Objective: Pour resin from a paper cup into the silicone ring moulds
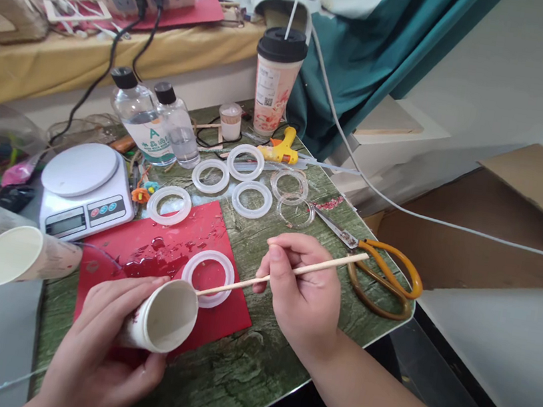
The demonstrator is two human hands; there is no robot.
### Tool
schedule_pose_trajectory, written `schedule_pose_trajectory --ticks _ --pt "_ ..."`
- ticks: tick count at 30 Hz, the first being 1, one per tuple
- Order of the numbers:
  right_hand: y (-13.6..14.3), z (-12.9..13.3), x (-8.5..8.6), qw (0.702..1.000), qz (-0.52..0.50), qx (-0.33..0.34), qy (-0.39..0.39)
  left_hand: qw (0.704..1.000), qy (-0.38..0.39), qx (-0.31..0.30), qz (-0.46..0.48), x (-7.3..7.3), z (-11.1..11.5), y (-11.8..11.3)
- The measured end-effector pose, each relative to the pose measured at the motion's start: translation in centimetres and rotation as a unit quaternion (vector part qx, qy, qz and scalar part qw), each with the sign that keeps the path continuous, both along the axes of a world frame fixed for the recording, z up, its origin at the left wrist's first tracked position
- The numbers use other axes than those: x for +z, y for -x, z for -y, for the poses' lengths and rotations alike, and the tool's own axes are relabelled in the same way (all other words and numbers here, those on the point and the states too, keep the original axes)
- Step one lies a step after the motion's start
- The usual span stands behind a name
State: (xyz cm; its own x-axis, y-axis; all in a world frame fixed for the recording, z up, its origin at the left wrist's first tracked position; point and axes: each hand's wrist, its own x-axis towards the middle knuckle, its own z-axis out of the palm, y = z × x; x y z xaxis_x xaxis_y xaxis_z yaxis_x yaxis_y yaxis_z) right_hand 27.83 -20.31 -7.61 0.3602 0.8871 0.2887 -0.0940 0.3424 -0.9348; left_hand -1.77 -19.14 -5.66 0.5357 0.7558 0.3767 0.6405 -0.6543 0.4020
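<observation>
My left hand [105,342] is wrapped round a white paper cup [169,317], tilted so that its mouth faces me. In my right hand [302,289] a thin wooden stick [240,283] is pinched between thumb and fingers. The stick's far end meets the cup's rim, in front of a white ring mold [228,266]. That ring lies on a red sheet [144,249] with wet, shiny splashes. Another ring mold [169,204] rests at the sheet's upper edge, and several more sit behind it on the green table.
A digital scale [86,187] and two paper cups [16,255] are on the left. Behind stand two clear bottles [148,125], a lidded drink cup [275,83] and a yellow glue gun [282,148]. Orange-handled scissors [383,273] lie at the table's right edge; a white cable [378,195] crosses there.
</observation>
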Motion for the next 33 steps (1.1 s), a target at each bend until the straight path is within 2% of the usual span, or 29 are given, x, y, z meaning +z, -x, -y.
schedule_pose_trajectory --ticks 14,33 --pt "0.02 -0.12 -0.17 1.000 -0.009 -0.001 -0.013 1.000 -0.001 0.003 0.018 -0.32 0.16 -0.05" --pt "-0.08 -0.12 -0.19 1.000 -0.001 0.003 -0.018 0.999 -0.023 -0.022 -0.012 0.53 -0.24 -0.13"
